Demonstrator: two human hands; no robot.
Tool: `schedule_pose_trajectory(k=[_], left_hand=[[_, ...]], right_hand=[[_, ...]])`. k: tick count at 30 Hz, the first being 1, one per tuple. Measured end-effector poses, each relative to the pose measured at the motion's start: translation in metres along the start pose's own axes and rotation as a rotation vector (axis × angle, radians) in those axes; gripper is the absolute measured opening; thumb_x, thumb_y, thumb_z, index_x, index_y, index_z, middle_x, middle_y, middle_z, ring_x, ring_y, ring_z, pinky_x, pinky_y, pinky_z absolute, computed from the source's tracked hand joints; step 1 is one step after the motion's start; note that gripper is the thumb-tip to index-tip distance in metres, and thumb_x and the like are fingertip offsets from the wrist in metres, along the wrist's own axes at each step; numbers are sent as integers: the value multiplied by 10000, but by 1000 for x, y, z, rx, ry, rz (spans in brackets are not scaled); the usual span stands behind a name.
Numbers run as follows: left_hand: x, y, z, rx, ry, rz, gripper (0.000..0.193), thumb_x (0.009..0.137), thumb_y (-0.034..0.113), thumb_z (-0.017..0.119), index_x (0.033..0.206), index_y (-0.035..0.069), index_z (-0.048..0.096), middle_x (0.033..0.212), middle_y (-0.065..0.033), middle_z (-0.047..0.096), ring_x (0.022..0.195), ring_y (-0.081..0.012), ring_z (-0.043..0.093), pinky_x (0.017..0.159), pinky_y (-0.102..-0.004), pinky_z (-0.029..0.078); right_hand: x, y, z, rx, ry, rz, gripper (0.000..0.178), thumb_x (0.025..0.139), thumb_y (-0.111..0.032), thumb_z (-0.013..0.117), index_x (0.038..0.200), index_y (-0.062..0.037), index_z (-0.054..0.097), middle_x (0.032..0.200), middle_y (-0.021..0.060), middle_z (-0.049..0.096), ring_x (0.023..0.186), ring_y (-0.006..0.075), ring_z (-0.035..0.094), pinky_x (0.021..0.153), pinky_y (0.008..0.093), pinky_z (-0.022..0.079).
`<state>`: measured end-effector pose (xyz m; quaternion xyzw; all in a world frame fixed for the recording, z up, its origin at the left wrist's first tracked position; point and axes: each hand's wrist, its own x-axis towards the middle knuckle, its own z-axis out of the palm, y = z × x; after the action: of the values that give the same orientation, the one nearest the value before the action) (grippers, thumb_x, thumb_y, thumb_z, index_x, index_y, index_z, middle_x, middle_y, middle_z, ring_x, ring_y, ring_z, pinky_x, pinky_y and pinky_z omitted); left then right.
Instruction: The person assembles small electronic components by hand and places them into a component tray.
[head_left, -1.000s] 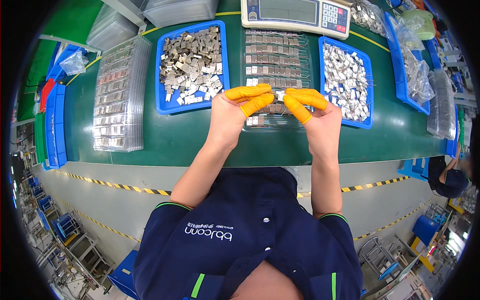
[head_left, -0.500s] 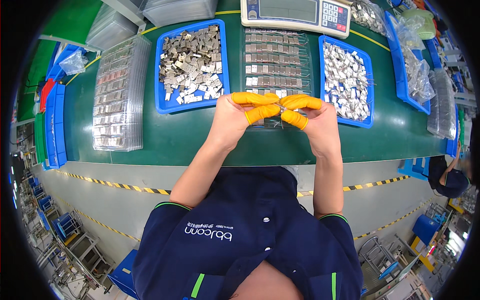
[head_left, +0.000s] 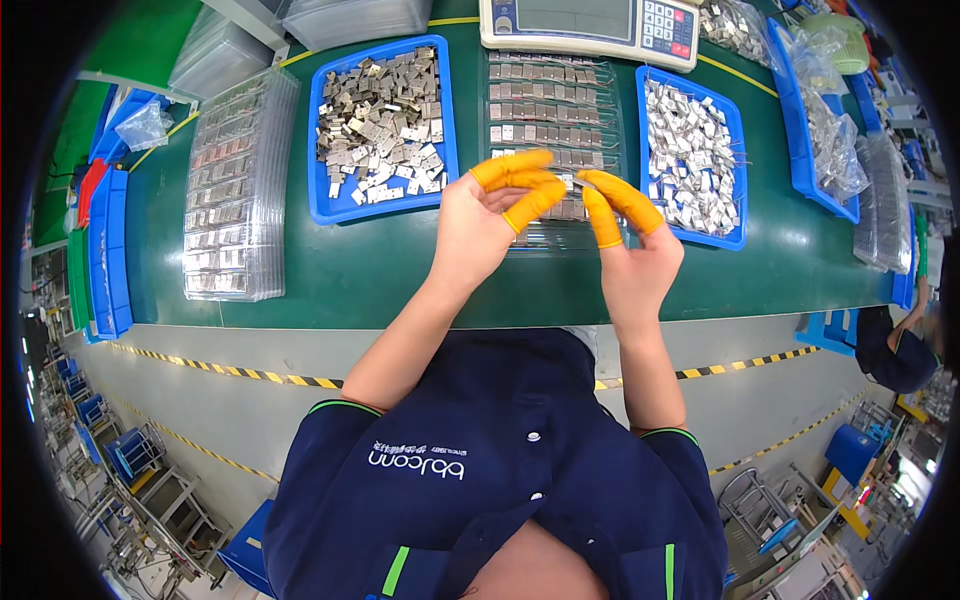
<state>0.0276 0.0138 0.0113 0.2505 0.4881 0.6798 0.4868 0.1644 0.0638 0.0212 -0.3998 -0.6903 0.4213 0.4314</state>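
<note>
Presently, as seen from beside the bench, both hands are raised over the clear tray, fingertips pointing inward at each other. The left hand has its thumb and a lower finger drawn close together at the tips, with another finger lifted slightly above them. The right hand holds its forefinger and thumb in a narrow wedge, the tips near each other. Between the two sets of tips, at the narrow gap, sits a small metal part, mostly hidden by the yellow finger covers; which fingers are clamped on it cannot be told. Below the hands, the tray carries rows of metal shells and rests on the green bench. A left blue bin, nearest the left hand, contains loose metal shells; a right blue bin, just beyond the right hand, contains pale parts with thin leads. A scale stands at the tray's far end. Stacked clear trays stand farther left.
</note>
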Motion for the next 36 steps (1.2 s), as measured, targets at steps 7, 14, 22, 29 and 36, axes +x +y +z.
schedule_pose_trajectory(k=[7,14,22,29,36], left_hand=[[-5,-6,-12,435,-106,74,164,826,71,631,964,-18,629,913,-60,646,837,-104,591,762,-247,462],[-6,-2,-18,359,-213,33,139,828,45,615,949,-23,605,890,-46,624,836,-108,551,802,-251,428],[-9,0,-12,301,-129,-4,131,828,62,627,932,-16,618,862,-32,623,818,-104,544,790,-251,428],[-9,-2,-7,293,-127,-86,130,832,61,623,938,-14,618,852,-29,623,825,-102,556,784,-254,440],[-3,-4,-32,421,11,134,172,905,121,534,989,-9,609,881,-49,646,825,-100,568,753,-244,438]], right_hand=[[-2,10,2,-359,-24,-508,283,653,45,697,921,-41,664,845,75,634,792,230,615,934,408,447],[-1,-5,-3,-35,-133,-110,598,677,121,658,1222,-57,491,989,82,649,945,238,608,889,328,449],[12,12,-18,-40,106,-276,399,766,107,611,1147,24,524,979,85,618,886,157,587,861,288,440],[4,1,-10,-406,-84,-433,215,676,-49,719,879,-77,654,1095,67,579,1093,253,501,1013,461,304],[-6,13,-6,-503,-124,-377,152,669,-71,712,809,-75,652,1122,54,557,1178,291,421,1038,490,249]])
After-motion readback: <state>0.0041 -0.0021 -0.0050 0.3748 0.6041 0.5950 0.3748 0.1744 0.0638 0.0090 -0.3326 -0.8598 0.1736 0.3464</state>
